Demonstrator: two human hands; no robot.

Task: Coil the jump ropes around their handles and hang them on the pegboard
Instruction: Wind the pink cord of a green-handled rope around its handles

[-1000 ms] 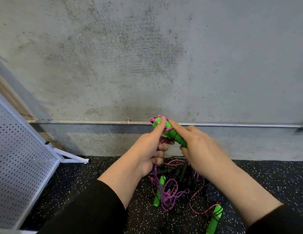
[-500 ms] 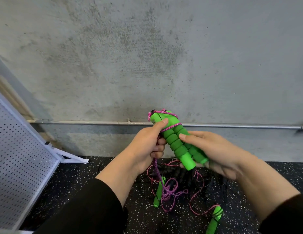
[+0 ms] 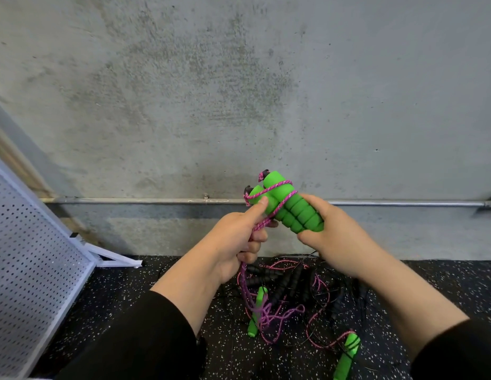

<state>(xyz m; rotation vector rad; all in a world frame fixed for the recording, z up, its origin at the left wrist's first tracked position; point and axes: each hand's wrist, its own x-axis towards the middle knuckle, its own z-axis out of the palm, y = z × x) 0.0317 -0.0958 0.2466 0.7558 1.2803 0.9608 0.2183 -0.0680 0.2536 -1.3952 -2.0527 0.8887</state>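
- The right hand (image 3: 340, 242) held the two green handles (image 3: 291, 207) side by side, fingers curled round their lower end.
- The left hand (image 3: 236, 242) pinched the pink rope (image 3: 262, 223), thumb pressing a handle just above its fingers.
- Only a few loops sat past the fingers; a loose pull could have let them slip off.
- The rope hung down into the pile of ropes (image 3: 288, 297) on the floor (image 3: 129, 292) and could have snagged there.

I see a mottled grey concrete wall (image 3: 239, 91) ahead, a metal conduit pipe (image 3: 403, 203) running along its base, above black speckled rubber floor (image 3: 444, 278).
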